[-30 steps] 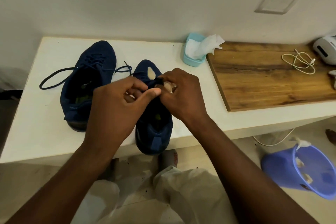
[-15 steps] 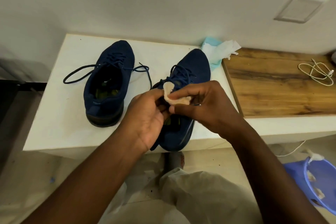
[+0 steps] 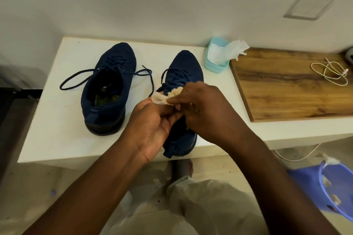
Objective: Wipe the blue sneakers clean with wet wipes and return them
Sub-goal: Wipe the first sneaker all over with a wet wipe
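Observation:
Two blue sneakers stand on a white table [image 3: 57, 120], toes toward the wall. The left sneaker [image 3: 108, 87] has loose laces trailing left and right. The right sneaker [image 3: 183, 70] stands at the table's front edge, its middle hidden behind my hands. A crumpled, soiled wet wipe [image 3: 168, 96] is held above that shoe. My left hand [image 3: 152, 126] pinches the wipe's lower part, palm up. My right hand [image 3: 202, 108] pinches its upper part with thumb and fingers.
A light blue wipes box [image 3: 216, 62] with a wipe sticking out stands behind the right sneaker. A wooden board [image 3: 290, 89] with a coiled white cable [image 3: 330, 71] lies to the right. A blue bin [image 3: 332, 187] holding used wipes stands on the floor, lower right.
Both hands shifted slightly right and kept working the wipe above the right sneaker; it now shows more between the fingers. The view moved, so the wipes box shows fully again.

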Motion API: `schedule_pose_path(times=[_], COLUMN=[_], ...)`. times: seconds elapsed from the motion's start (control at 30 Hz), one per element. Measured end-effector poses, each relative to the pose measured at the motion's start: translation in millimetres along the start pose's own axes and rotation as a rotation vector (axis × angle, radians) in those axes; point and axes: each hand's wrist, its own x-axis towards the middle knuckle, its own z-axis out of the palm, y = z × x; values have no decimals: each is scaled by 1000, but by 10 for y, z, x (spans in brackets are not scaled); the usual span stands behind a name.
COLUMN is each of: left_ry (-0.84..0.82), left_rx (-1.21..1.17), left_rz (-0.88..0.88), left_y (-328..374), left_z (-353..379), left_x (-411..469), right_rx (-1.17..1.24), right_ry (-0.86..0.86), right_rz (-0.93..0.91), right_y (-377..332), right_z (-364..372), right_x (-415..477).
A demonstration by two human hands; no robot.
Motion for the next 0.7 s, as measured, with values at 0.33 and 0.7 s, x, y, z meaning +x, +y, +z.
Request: schedule_pose_path(times=[0.33,0.7], left_ry=[40,74], left_rx=[100,28], left_rz=[-58,-210], left_y=[14,79], left_z=[45,220], left_x=[2,49], right_rx=[82,646], right_ry=[9,530], right_rz=[252,492], right_y=[218,364], right_z=[109,49], right_x=[41,34])
